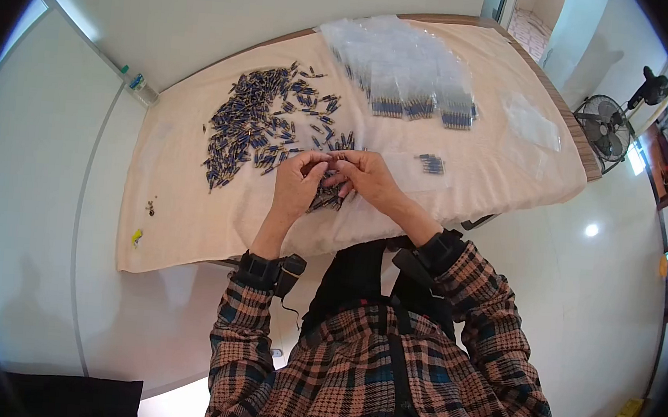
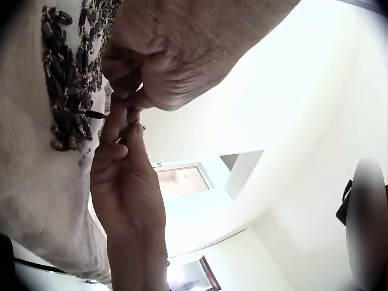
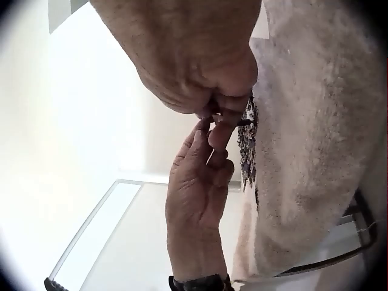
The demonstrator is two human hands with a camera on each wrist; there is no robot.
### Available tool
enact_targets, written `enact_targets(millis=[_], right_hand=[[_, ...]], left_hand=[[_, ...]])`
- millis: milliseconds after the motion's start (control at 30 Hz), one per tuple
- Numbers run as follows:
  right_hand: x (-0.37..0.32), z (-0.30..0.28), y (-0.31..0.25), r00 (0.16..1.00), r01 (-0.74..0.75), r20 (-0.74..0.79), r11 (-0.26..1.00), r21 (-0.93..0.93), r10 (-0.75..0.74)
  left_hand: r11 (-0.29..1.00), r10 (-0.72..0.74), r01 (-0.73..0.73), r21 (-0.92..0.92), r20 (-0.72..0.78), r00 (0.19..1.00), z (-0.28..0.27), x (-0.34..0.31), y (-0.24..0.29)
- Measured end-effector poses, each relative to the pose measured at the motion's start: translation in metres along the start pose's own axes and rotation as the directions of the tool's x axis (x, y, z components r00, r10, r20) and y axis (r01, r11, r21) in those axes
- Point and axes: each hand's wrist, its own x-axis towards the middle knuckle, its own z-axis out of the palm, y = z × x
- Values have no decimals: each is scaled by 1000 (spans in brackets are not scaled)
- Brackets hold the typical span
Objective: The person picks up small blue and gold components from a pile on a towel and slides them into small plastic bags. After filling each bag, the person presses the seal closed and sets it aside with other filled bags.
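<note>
My left hand (image 1: pixel 297 182) and right hand (image 1: pixel 371 182) meet fingertip to fingertip over a small pile of blue-and-gold cylindrical pieces (image 1: pixel 325 200) near the table's front edge. Both pinch at a small piece, mostly hidden by the fingers. In the left wrist view a slim dark piece (image 2: pixel 95 114) sticks out from the right hand's (image 2: pixel 127 188) fingers toward the pile. The left hand (image 2: pixel 176 54) is curled, its thumb and fingertips against the right hand's. The right wrist view shows the same dark end (image 3: pixel 244 122) beside the right hand's fingers.
A large heap of similar pieces (image 1: pixel 234 126) spreads over the beige cloth (image 1: pixel 190 236) at left. Clear plastic bags (image 1: pixel 393 56) holding rows of pieces lie at the back. A short row of pieces (image 1: pixel 431 164) is at right, near flat plastic bags (image 1: pixel 530 124).
</note>
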Motion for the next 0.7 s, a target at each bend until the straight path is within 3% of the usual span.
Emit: enact_targets(millis=[67,167,200,333,433,467,567,633,700], right_hand=[[-3,-2,-7,997,-73,-29,989,132,77],[-6,-5,-10,989,-128,-40,955,269,143],[-7,-6,-11,985,-147,-37,930,336,169],[-10,-1,-8,975,-161,-68,882,442,212],[-12,8,-7,973,-130,-103,856,501,208],[-14,13,-10,973,-103,-121,838,536,197],[-16,11,-9,979,-88,-112,843,531,172],[-18,7,-8,987,-108,-56,887,450,149],[-19,3,-8,988,-66,-108,932,357,112]], left_hand=[[1000,17,-17,-8,-2,1000,1,0,-4],[982,-189,190,-8,43,981,2,-6,14],[982,-189,190,-8,43,981,4,-8,18],[990,-138,139,22,-37,990,19,-12,26],[983,104,-74,166,-175,979,28,-13,22],[983,104,-75,168,-174,979,28,-14,22],[992,-123,120,-37,-105,987,28,-14,21],[984,-159,151,-94,-91,983,26,-15,25],[955,-232,216,-205,-59,971,22,-16,29]])
